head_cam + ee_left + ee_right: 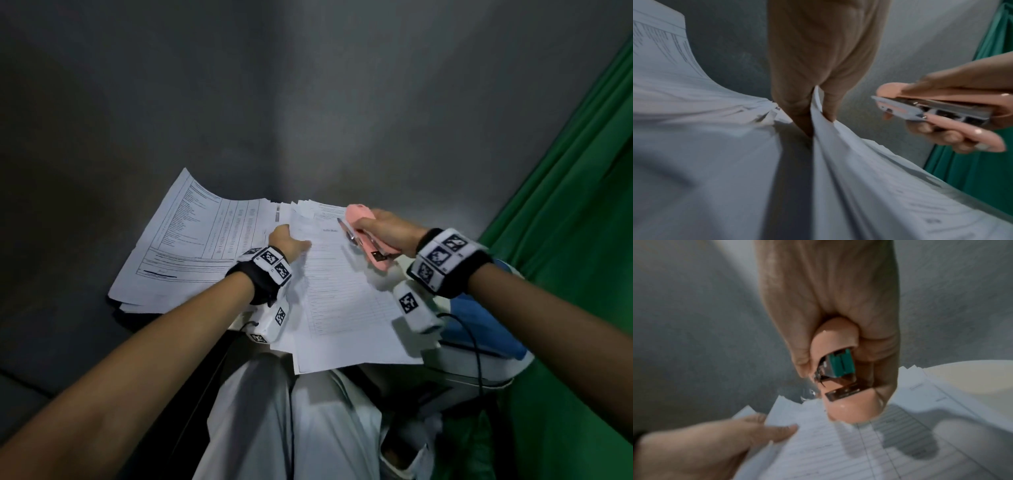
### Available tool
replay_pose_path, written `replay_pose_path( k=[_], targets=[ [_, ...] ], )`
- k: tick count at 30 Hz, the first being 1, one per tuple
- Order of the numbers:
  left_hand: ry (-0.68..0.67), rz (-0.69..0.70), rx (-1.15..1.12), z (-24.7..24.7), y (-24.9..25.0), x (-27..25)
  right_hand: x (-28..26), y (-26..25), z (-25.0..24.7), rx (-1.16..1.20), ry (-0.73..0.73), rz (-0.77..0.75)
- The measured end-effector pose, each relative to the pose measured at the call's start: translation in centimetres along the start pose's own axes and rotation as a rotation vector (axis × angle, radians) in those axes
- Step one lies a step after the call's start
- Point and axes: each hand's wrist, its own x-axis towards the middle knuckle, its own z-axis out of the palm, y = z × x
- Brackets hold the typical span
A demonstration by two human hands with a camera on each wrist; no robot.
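A sheaf of printed white sheets (342, 294) lies over my lap, its far edge lifted. My left hand (286, 241) pinches that far edge between thumb and fingers, and the pinch on the sheets (849, 162) shows from below by my left hand (813, 100). My right hand (383, 229) grips a pink stapler (371, 255), held just right of the pinched edge and above the paper. The stapler (937, 105) has its metal mouth slightly parted, pointing toward the sheets. In the right wrist view the stapler (840, 374) hangs over the sheets (838, 451), with nothing between its arms.
A second pile of printed forms (191, 243) lies to the left on the grey floor (102, 137). A green curtain (565, 205) hangs at the right. A blue and white object (479, 329) with a black cable sits under my right wrist.
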Motion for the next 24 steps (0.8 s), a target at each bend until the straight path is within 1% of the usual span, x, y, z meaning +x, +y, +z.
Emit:
replay_pose_path(
  k=[3,5,7,9,13,18,24],
  targets=[
    [-0.031,-0.026,0.043,0.5,-0.6,-0.1,2.2,0.5,2.1,-0.25,0.061,-0.018],
    [-0.037,-0.06,0.041,0.4,-1.1,0.1,3.4,1.0,3.4,-0.324,0.052,0.0],
    [-0.054,-0.087,0.028,0.1,-1.2,0.3,4.3,1.3,4.7,-0.341,0.033,-0.009],
    [-0.103,-0.122,0.037,-0.2,-1.1,0.6,4.9,1.2,5.5,-0.344,0.027,-0.024],
    [-0.189,-0.148,0.132,-0.8,-0.5,0.7,6.0,0.9,5.9,-0.397,0.067,-0.034],
    [-0.235,-0.164,0.23,-1.4,0.0,0.6,7.0,1.1,6.3,-0.465,0.075,-0.036],
    [-0.256,-0.15,0.33,-1.3,0.1,0.8,7.6,0.6,7.3,-0.565,0.116,-0.055]
  ],
)
